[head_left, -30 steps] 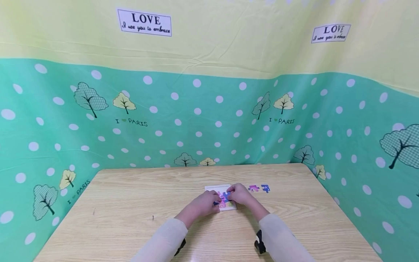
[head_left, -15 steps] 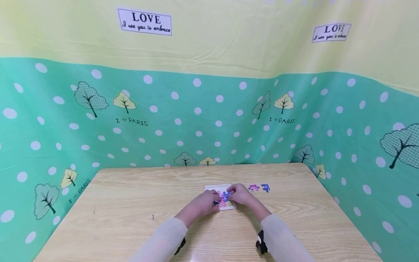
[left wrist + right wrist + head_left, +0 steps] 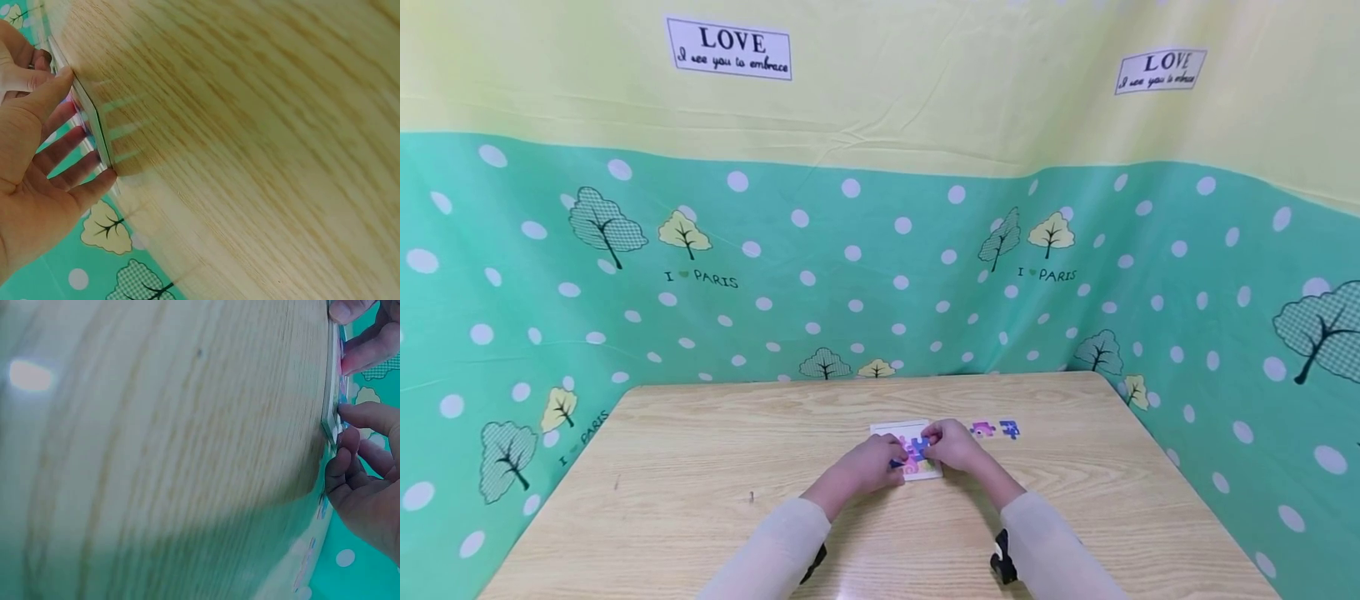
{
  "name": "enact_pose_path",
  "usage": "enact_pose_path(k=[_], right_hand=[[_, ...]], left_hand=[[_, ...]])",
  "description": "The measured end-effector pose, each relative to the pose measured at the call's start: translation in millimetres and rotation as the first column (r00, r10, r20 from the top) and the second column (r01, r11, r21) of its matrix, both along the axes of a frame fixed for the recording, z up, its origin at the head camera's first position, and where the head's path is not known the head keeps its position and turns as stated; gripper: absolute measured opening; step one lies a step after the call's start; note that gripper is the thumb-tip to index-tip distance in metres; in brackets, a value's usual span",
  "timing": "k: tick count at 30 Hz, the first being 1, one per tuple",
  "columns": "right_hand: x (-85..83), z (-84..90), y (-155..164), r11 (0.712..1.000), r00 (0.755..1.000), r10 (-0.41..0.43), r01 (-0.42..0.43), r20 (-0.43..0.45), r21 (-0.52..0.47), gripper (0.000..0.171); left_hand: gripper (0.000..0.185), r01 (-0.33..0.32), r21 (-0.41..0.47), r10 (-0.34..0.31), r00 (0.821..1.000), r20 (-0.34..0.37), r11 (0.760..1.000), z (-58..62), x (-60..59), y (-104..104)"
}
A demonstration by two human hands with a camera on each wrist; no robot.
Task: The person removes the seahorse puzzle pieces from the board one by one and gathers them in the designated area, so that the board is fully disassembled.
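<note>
A small white puzzle board (image 3: 895, 432) with colourful pieces lies on the wooden table (image 3: 700, 467). My left hand (image 3: 891, 462) rests on the board's left side. In the left wrist view its thumb lies along the board's edge (image 3: 90, 115) and its straight fingers (image 3: 59, 150) spread over the board's face. My right hand (image 3: 931, 443) is at the board's right side and pinches a blue puzzle piece (image 3: 917, 448) down onto the board. In the right wrist view its thumb and curled fingers (image 3: 350, 444) meet at the board's edge (image 3: 329, 394).
Two loose pieces, a pink piece (image 3: 981, 430) and a blue piece (image 3: 1009, 430), lie on the table just right of the board. A green dotted curtain (image 3: 850, 275) surrounds the table at the back and sides.
</note>
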State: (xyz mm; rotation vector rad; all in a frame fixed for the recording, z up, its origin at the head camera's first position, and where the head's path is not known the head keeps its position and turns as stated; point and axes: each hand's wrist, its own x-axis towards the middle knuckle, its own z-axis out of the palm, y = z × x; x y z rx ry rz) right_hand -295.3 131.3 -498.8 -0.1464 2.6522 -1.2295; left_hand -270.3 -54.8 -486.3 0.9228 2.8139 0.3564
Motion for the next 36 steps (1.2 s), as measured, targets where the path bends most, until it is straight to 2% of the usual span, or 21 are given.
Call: enact_pose_path(k=[14,28,36], right_hand=[[-0.3,-2.0,-2.5,0.993,0.992,0.073,-0.063,-0.104,0.095,0.031],[3.2,-1.5,-2.0,0.994,0.990,0.055,-0.042,-0.128,0.103,0.036],[3.3,0.7,-2.6,0.995,0.993,0.034,-0.023,-0.114,0.097,0.037]], left_hand=[[0.037,0.006,-0.006,-0.007,1.000,-0.019,1.000,0.6,1.3,0.5],[0.037,-0.001,0.004,0.001,1.000,-0.009,1.000,-1.1,0.3,0.8],[0.037,-0.012,0.006,0.012,1.000,0.012,1.000,-2.1,-1.4,1.1]])
